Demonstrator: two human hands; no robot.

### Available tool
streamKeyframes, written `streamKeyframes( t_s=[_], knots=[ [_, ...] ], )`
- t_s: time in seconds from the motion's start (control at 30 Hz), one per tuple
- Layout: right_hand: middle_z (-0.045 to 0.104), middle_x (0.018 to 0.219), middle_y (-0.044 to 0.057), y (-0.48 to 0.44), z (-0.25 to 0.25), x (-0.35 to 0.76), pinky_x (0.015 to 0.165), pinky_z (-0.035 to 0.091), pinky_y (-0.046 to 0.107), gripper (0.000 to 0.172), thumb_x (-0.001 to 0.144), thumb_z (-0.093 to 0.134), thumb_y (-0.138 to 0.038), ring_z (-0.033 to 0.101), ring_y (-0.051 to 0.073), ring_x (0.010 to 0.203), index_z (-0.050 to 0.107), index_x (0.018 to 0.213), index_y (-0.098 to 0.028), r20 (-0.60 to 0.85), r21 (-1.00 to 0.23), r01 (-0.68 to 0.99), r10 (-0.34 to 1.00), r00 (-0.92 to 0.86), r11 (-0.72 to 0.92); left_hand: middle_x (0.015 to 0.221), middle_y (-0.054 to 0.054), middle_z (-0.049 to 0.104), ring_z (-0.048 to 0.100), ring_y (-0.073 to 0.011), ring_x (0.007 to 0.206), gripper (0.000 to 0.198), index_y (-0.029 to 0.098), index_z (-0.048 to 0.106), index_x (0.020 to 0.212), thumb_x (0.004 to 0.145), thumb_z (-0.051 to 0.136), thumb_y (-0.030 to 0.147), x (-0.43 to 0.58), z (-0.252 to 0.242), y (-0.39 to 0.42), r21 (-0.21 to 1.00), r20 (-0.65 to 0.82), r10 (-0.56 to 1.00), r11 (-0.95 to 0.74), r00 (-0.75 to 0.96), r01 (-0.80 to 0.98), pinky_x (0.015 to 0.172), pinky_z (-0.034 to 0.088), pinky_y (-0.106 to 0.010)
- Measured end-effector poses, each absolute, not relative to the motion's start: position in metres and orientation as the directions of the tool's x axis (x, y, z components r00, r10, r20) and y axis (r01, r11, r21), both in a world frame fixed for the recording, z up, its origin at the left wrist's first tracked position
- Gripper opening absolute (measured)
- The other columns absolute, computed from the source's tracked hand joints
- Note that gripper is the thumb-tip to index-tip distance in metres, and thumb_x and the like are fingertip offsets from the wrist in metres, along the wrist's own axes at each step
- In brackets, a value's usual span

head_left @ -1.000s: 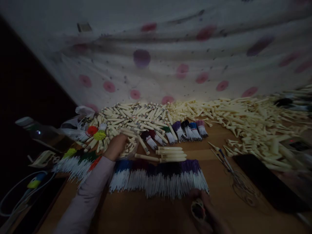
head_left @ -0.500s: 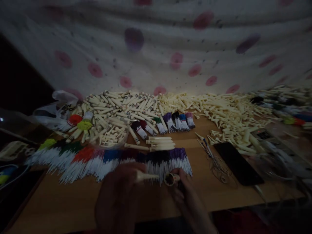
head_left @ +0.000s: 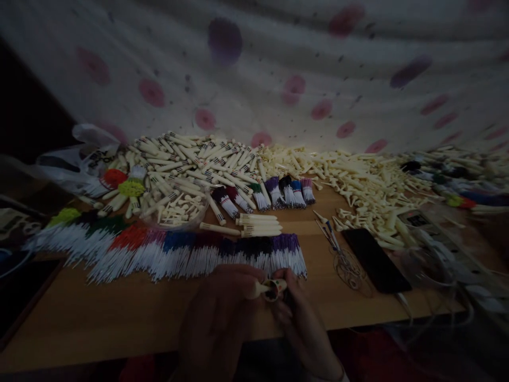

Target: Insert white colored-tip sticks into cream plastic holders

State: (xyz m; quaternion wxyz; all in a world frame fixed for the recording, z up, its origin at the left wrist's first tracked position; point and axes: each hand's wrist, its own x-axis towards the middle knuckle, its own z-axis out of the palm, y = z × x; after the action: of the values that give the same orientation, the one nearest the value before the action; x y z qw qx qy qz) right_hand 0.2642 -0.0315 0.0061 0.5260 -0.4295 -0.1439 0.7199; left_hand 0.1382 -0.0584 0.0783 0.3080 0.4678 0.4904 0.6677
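Note:
My left hand [head_left: 222,313] is closed round a small cream plastic piece [head_left: 257,288] whose tip points right. My right hand [head_left: 303,323] is closed on a short cream tube [head_left: 275,289], and the piece's tip meets the tube's open end. Both hands hover over the near edge of the wooden table [head_left: 119,318], just in front of a long row of coloured refills [head_left: 178,253] with white ends. Behind the row lie a few finished cream pens [head_left: 258,225].
A clear bowl of small cream parts [head_left: 178,209] stands left of centre. Heaps of cream pen barrels [head_left: 191,170] and tips [head_left: 366,185] fill the back. A dark phone [head_left: 374,260], a plastic bag [head_left: 83,164] and a spotted cloth backdrop [head_left: 254,79] are also there.
My left hand came back from the bowl with a cream piece and met my right hand at the near edge. The piece's tip has closed on the tube's end. The view shifted down.

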Motion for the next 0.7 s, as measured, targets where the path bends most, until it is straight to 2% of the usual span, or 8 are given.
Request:
streamKeyframes(
  t_s=[0.13,0.27,0.5,0.7],
  knots=[
    [0.045,0.053,-0.009,-0.033,0.004,0.264,0.039,0.012,0.016,0.052,0.063,0.089,-0.060,0.020,0.001,0.042,0.064,0.076,-0.017,-0.461,-0.661,-0.630,0.883,-0.087,-0.408,0.093,-0.004,0.072,0.070,-0.0183,0.083,0.007,0.027,0.067,0.087,0.093,0.065,0.029,0.137,0.076,-0.059,0.956,0.287,0.892,-0.292,-0.349,0.041,0.071,0.062,-0.027],
    [0.048,0.055,-0.008,-0.033,0.005,0.264,0.040,0.013,0.016,0.051,0.060,0.092,-0.055,0.022,0.000,0.042,0.064,0.077,-0.016,-0.489,-0.655,-0.626,0.869,-0.078,-0.424,0.095,-0.003,0.073,0.071,-0.0182,0.087,0.006,0.028,0.069,0.093,0.094,0.064,0.024,0.136,0.071,-0.055,0.942,0.333,0.890,-0.328,-0.312,0.069,0.075,0.062,-0.027],
    [0.046,0.054,-0.009,-0.033,0.006,0.266,0.039,0.013,0.016,0.050,0.061,0.091,-0.056,0.023,0.001,0.041,0.062,0.075,-0.017,-0.496,-0.662,-0.611,0.865,-0.077,-0.434,0.099,0.002,0.074,0.071,-0.0127,0.091,0.024,0.032,0.068,0.101,0.092,0.061,0.011,0.124,0.060,-0.047,0.903,0.428,0.889,-0.416,-0.163,0.104,0.080,0.059,-0.019],
    [0.047,0.054,-0.008,-0.033,0.002,0.266,0.040,0.013,0.017,0.049,0.062,0.091,-0.054,0.023,0.002,0.043,0.063,0.075,-0.017,-0.508,-0.660,-0.607,0.858,-0.072,-0.442,0.101,0.002,0.075,0.071,-0.0130,0.093,0.025,0.032,0.069,0.105,0.093,0.061,0.011,0.126,0.058,-0.047,0.899,0.435,0.892,-0.422,-0.122,0.121,0.082,0.057,-0.020]
  ],
)
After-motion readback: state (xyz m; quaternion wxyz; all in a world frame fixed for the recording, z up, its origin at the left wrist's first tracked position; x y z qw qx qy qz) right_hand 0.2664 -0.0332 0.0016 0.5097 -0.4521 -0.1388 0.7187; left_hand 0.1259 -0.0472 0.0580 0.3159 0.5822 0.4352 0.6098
